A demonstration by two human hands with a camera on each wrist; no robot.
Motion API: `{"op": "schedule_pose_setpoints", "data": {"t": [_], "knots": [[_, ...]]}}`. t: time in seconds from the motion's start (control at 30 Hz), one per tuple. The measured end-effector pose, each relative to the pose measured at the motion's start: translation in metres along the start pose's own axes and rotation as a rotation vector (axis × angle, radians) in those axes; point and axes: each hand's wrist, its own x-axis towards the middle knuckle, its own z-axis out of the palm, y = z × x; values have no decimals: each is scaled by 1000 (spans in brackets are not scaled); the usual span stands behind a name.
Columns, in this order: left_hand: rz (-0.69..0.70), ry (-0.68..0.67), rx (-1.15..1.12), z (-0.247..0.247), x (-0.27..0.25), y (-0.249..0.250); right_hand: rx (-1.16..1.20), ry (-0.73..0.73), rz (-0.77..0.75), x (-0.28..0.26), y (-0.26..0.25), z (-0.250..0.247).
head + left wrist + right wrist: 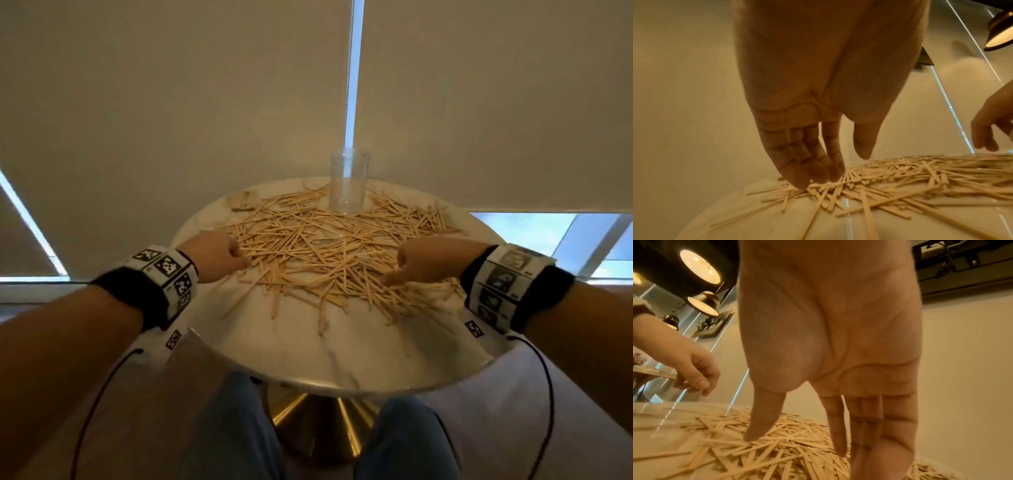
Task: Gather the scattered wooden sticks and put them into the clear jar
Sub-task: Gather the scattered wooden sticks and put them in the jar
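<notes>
A wide heap of thin wooden sticks point(329, 250) covers the round marble table point(342, 356). The clear jar point(348, 181) stands upright and empty at the table's far edge, with sticks around its base. My left hand point(219, 255) is at the heap's left edge, and in the left wrist view its straight fingers point(812, 172) touch the sticks point(869, 183). My right hand point(424, 262) lies at the heap's right side. In the right wrist view its fingers point(877, 443) and thumb point down onto the sticks point(777, 449). Neither hand holds anything.
A small pale object point(244, 202) lies at the table's far left edge. Window blinds hang close behind the table. The table's brass base point(318, 411) and my knees sit below its near rim. A bare strip of marble runs along the near side.
</notes>
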Motion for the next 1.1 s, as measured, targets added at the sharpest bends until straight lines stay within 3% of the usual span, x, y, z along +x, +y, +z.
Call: {"op": "schedule_pose_setpoints", "data": {"t": [0.17, 0.27, 0.47, 0.57, 0.73, 0.9, 1.1], "knots": [[-34, -138, 102, 18, 7, 4, -77, -122, 51, 1, -12, 11], [-34, -155, 133, 28, 24, 6, -87, -149, 53, 5, -21, 17], [4, -124, 153, 34, 51, 32, 33, -88, -29, 22, -22, 22], [-46, -134, 127, 37, 63, 40, 41, -62, -58, 26, -22, 20], [-159, -145, 82, 33, 72, 51, 81, -20, -37, 32, -21, 21], [-149, -144, -2, 27, 65, 55, 61, 7, -29, 26, -18, 25], [-135, -165, 62, 33, 66, 68, 58, 30, -2, 25, -15, 24]]}}
